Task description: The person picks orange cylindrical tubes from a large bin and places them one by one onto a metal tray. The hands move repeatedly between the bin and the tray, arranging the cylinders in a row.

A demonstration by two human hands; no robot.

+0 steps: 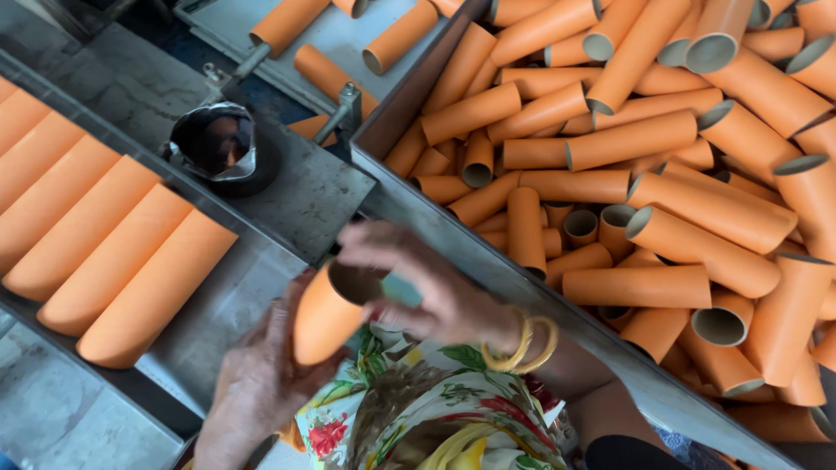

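- Orange cardboard tube [329, 315], held between both hands, low in the middle of the view, above a flowered cloth [418, 409].
- Open end of the tube turned up and to the right, closed rounded end pointing down and to the left.
- Left hand [254, 383] below and to the left of the tube, fingers wrapped around its lower side, holding it from underneath.
- Right hand [418, 283] just beside the open end, to the right of it, fingers [374, 239] curled over the rim and touching it; motion blur here, so exact grip of the fingertips not clear.
- Two yellow bangles [525, 344] on the right wrist.
- Grey metal bin [453, 244] on the right, full of many more orange tubes [662, 174] lying in a loose heap, near the right hand but apart from the held tube.
- Sloped grey metal tray [226, 300] on the left, with a neat row of tubes [96, 235] lying side by side, well apart from the hands.
- Dark round part with a shiny inside [218, 144] on the grey machine top, above the hands.
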